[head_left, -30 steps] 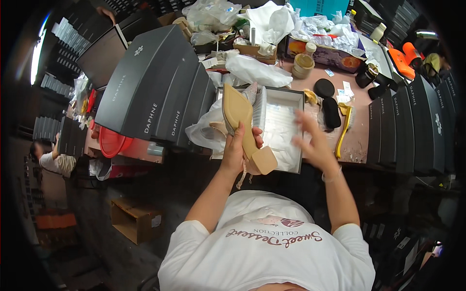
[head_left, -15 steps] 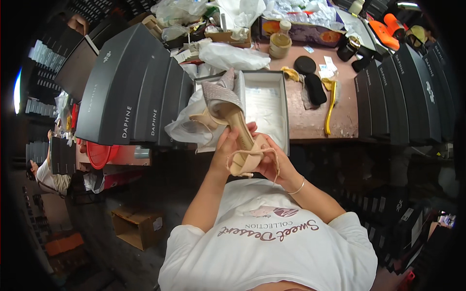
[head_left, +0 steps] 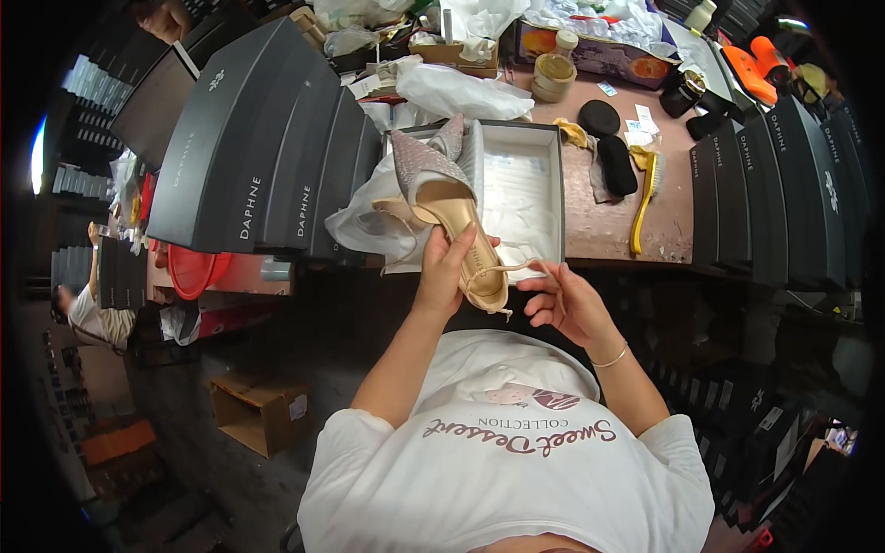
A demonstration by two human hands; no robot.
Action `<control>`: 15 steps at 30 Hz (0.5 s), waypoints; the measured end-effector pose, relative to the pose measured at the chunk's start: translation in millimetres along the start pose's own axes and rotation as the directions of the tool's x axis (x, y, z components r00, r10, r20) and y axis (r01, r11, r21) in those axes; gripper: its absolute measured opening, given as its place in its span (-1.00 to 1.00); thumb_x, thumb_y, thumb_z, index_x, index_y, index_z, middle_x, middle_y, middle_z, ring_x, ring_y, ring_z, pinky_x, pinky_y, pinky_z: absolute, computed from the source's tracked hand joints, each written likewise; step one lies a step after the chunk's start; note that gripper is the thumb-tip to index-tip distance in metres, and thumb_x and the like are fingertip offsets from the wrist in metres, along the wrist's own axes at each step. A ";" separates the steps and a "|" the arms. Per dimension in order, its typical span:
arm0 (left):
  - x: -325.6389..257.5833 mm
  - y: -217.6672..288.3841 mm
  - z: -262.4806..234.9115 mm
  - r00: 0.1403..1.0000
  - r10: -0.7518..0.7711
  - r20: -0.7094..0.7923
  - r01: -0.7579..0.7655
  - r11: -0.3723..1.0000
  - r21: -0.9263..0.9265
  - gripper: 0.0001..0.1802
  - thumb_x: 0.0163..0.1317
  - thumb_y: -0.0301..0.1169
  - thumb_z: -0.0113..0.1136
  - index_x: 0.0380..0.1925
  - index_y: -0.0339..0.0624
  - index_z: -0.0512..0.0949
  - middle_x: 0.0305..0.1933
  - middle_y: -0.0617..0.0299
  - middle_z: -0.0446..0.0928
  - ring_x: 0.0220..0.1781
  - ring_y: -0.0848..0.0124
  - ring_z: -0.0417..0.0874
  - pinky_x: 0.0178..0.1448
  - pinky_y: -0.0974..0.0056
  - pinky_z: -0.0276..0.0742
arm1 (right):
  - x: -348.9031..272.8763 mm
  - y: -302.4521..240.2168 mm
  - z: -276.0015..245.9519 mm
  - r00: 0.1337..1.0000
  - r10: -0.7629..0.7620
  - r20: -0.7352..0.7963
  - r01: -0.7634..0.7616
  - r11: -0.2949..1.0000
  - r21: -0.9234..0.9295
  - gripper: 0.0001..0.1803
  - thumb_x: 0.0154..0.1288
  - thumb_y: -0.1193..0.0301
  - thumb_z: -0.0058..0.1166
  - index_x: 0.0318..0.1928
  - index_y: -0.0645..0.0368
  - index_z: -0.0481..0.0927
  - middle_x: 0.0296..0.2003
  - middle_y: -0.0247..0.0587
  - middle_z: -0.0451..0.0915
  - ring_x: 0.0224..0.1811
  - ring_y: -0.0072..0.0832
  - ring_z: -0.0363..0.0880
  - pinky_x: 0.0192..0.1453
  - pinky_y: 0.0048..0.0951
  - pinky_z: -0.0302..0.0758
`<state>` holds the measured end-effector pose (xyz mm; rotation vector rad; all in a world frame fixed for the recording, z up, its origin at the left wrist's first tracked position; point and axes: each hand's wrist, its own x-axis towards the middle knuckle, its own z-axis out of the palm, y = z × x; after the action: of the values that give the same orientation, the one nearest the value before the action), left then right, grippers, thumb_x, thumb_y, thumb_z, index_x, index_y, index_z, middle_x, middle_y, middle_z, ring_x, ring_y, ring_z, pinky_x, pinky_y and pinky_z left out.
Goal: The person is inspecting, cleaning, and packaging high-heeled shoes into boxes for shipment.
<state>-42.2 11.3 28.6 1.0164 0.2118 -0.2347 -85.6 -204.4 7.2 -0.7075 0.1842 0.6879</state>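
Observation:
My left hand [head_left: 442, 272] is closed round the heel half of a beige pointed-toe shoe [head_left: 454, 214], its thumb on the insole. The shoe has a glittery toe and points away from me, sole down. Between my right hand's [head_left: 576, 306] thumb and forefinger is the thin ankle strap [head_left: 524, 267], drawn out to the right; the other fingers curl loosely. Just beyond lies an open shoe box [head_left: 560, 198] lined with white tissue paper [head_left: 518, 198]. Another glittery shoe [head_left: 450, 138] shows partly behind the held one. White wrapping [head_left: 361, 226] hangs over the box's left side.
Dark shoe boxes stand in rows at left [head_left: 217, 147] and right [head_left: 793, 184]. Right of the open box lie a yellow-handled brush [head_left: 643, 217], a black oval pad [head_left: 615, 168] and a jar [head_left: 553, 76]. A cardboard box [head_left: 258, 410] sits on the floor; a person [head_left: 101, 318] is far left.
My right hand has moved off the shoe's heel to the right, pulling the strap out with it. My left hand keeps the shoe, whose insole now shows more.

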 end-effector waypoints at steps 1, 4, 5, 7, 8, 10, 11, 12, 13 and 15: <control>0.9 -2.8 -1.1 1.000 0.004 0.005 -0.004 1.000 0.022 -0.70 0.37 -0.29 0.03 -0.04 -0.25 0.31 -0.25 0.03 0.56 -0.14 0.32 0.65 -0.17 0.25 0.65 | 1.2 -6.0 0.3 0.998 -0.046 0.050 0.047 0.999 -0.004 -0.48 0.53 0.14 -0.32 0.26 0.29 0.25 0.00 0.00 0.51 -0.17 -0.33 0.63 -0.12 -0.33 0.65; 2.9 -15.2 -4.1 1.000 0.030 0.007 -0.031 0.994 0.105 -0.67 0.38 -0.26 0.04 -0.01 -0.24 0.31 -0.22 0.10 0.55 -0.16 0.42 0.62 -0.14 0.32 0.60 | 12.2 -16.2 22.0 0.972 -0.229 -0.050 0.212 0.951 -0.223 -0.49 0.52 0.18 -0.25 0.28 0.30 0.25 0.04 -0.07 0.49 0.01 -0.39 0.55 0.07 -0.35 0.55; 1.6 -22.5 -4.2 0.998 0.057 0.012 -0.059 0.988 0.142 -0.67 0.39 -0.25 0.03 -0.01 -0.24 0.31 -0.20 0.12 0.55 -0.15 0.45 0.61 -0.12 0.34 0.58 | 14.4 -16.5 23.6 0.974 -0.225 -0.017 0.202 0.905 -0.374 -0.47 0.50 0.24 -0.19 0.32 0.33 0.20 0.10 -0.12 0.46 0.15 -0.40 0.45 0.22 -0.38 0.41; -7.0 -25.3 2.6 0.998 0.046 0.049 -0.055 0.980 0.193 -0.64 0.41 -0.20 0.00 0.04 -0.21 0.32 -0.14 0.21 0.52 -0.18 0.54 0.57 -0.09 0.42 0.50 | 11.6 -21.9 36.2 0.935 -0.268 0.230 0.340 0.508 -0.791 -0.16 0.29 0.17 0.13 0.37 0.38 0.03 0.23 0.09 0.29 0.26 -0.20 0.34 0.31 -0.34 0.32; -7.7 -31.6 4.1 0.996 0.060 0.072 -0.078 0.956 0.283 -0.62 0.42 -0.20 -0.04 0.09 -0.20 0.30 -0.12 0.23 0.50 -0.20 0.56 0.54 -0.12 0.45 0.48 | 10.1 -20.4 38.6 0.883 -0.274 0.382 0.441 0.202 -0.874 -0.03 0.20 0.14 0.24 0.38 0.40 -0.02 0.27 0.16 0.22 0.30 -0.10 0.30 0.33 -0.31 0.29; -11.1 -32.0 8.5 0.994 0.002 0.113 -0.039 0.945 0.325 -0.60 0.42 -0.22 -0.05 0.13 -0.21 0.28 -0.10 0.24 0.48 -0.16 0.57 0.51 -0.10 0.45 0.47 | 1.3 -20.0 46.7 0.931 -0.227 0.287 0.269 -0.107 -0.957 0.15 0.01 0.08 0.36 0.38 0.44 -0.08 0.31 0.29 0.09 0.29 0.13 0.24 0.30 -0.20 0.33; -8.1 -34.4 4.2 0.984 -0.045 0.171 -0.017 0.938 0.347 -0.54 0.42 -0.24 -0.06 0.20 -0.22 0.20 -0.01 0.18 0.45 -0.05 0.55 0.48 -0.01 0.41 0.46 | -0.6 -18.7 48.7 0.943 -0.225 0.246 0.239 -0.058 -0.969 0.15 0.00 0.10 0.37 0.38 0.42 -0.07 0.31 0.28 0.09 0.28 0.12 0.26 0.27 -0.19 0.36; -8.6 -32.3 9.8 0.978 -0.072 0.194 0.004 0.944 0.331 -0.52 0.41 -0.25 -0.06 0.22 -0.22 0.16 0.01 0.16 0.43 -0.02 0.53 0.48 0.02 0.39 0.46 | -4.0 -18.1 48.2 0.956 -0.219 0.194 0.196 -0.011 -0.980 0.15 -0.02 0.12 0.39 0.38 0.41 -0.07 0.31 0.27 0.08 0.26 0.11 0.29 0.24 -0.18 0.40; -10.0 -26.9 18.5 0.971 -0.100 0.218 0.026 0.948 0.317 -0.50 0.40 -0.27 -0.05 0.24 -0.23 0.13 0.03 0.15 0.42 0.00 0.51 0.48 0.06 0.37 0.46 | -5.4 -19.5 47.2 0.957 -0.234 0.172 0.183 0.028 -0.983 0.14 -0.02 0.14 0.39 0.38 0.40 -0.07 0.30 0.27 0.10 0.26 0.11 0.29 0.23 -0.19 0.41; -5.2 -30.6 23.7 0.950 -0.088 0.301 -0.012 0.949 0.316 -0.41 0.35 -0.41 0.01 0.30 -0.24 0.02 0.09 0.08 0.40 0.09 0.42 0.48 0.16 0.31 0.46 | -8.0 -21.4 45.1 0.957 -0.260 0.129 0.162 0.110 -0.981 0.13 -0.03 0.19 0.40 0.38 0.39 -0.06 0.29 0.27 0.13 0.25 0.10 0.31 0.21 -0.20 0.43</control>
<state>-54.5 -24.0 17.3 1.2762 -0.0989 -0.4723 -81.2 -190.9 55.8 -2.0754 -0.4025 0.4055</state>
